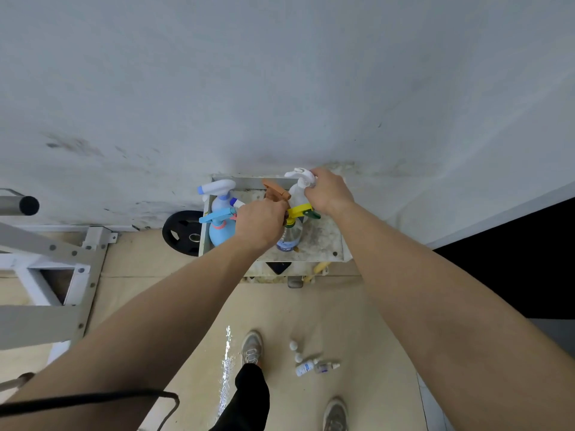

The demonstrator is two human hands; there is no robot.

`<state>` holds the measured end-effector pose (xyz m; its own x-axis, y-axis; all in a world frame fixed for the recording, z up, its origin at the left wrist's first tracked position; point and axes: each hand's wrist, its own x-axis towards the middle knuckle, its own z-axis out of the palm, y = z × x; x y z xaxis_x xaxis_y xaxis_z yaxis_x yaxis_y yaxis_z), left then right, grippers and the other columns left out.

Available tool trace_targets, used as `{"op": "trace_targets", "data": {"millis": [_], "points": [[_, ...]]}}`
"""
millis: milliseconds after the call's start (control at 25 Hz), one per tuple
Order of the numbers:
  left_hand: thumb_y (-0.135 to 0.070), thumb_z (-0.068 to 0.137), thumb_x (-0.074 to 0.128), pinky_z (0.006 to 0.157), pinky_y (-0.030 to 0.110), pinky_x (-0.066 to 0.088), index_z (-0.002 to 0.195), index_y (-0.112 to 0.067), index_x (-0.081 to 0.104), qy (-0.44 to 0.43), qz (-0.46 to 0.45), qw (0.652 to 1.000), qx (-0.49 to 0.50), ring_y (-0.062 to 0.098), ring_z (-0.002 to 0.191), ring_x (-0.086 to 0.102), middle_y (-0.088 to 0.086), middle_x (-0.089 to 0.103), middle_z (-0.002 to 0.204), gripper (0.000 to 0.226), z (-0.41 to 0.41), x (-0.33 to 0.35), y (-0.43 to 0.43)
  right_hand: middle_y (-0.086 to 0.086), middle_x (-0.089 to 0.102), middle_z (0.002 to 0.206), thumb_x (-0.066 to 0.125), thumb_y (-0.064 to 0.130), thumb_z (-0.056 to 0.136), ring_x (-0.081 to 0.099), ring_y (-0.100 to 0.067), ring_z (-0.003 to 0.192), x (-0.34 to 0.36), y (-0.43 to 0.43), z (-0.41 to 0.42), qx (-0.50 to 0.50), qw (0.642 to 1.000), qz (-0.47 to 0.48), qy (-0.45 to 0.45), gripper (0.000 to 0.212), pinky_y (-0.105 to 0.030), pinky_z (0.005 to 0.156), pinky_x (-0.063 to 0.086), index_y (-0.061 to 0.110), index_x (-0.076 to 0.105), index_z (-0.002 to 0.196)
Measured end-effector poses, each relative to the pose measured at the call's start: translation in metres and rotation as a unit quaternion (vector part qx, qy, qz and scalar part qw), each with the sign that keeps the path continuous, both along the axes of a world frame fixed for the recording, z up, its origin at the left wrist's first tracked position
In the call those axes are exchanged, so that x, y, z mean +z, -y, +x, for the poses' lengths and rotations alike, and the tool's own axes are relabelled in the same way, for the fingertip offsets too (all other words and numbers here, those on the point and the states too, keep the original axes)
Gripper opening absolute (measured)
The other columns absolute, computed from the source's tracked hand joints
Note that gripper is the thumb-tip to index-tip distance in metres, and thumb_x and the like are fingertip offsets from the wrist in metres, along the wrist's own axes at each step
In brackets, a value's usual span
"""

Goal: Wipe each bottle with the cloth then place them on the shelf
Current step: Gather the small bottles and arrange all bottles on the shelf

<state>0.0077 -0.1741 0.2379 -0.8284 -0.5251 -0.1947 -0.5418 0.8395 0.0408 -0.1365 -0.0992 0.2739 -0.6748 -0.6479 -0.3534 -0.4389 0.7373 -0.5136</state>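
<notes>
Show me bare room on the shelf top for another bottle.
Free: the shelf's front right, bordered by the yellow-trigger bottle, the right rim and the front rim. Crowded: the left, where two blue bottles stand close together, and the middle and back, where the left hand grips the orange-trigger bottle and the right hand the white-trigger bottle.

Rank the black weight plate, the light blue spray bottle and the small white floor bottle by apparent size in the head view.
1. black weight plate and light blue spray bottle: look alike; plate partly hidden, so unranked.
2. small white floor bottle: clearly smallest.
</notes>
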Motion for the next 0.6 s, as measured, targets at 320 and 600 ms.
{"op": "trace_targets", "data": {"millis": [320,600], "points": [[-0.029,0.093,0.056,0.061,0.036,0.053,0.105,-0.020,0.057,-0.045,-0.014,0.997,0.066,0.028,0.078,0.063,0.001,0.060,0.096,0.015,0.040,0.030,-0.060,-0.008,0.051,0.146,0.051,0.028,0.099,0.053,-0.029,0.127,0.018,-0.103,0.018,-0.029,0.998,0.011,0.051,0.050,-0.038,0.100,0.046,0.018,0.043,0.148],[-0.032,0.092,0.053,0.065,0.037,0.047,0.106,-0.019,0.057,-0.006,0.033,0.994,0.100,0.030,0.087,0.063,0.003,0.060,0.100,0.020,0.089,0.007,-0.186,-0.010,0.060,0.131,0.051,0.022,0.098,0.057,-0.032,0.118,-0.006,-0.236,0.063,-0.010,0.997,0.047,0.063,0.036,-0.040,0.100,0.048,0.009,0.058,0.130]]}}
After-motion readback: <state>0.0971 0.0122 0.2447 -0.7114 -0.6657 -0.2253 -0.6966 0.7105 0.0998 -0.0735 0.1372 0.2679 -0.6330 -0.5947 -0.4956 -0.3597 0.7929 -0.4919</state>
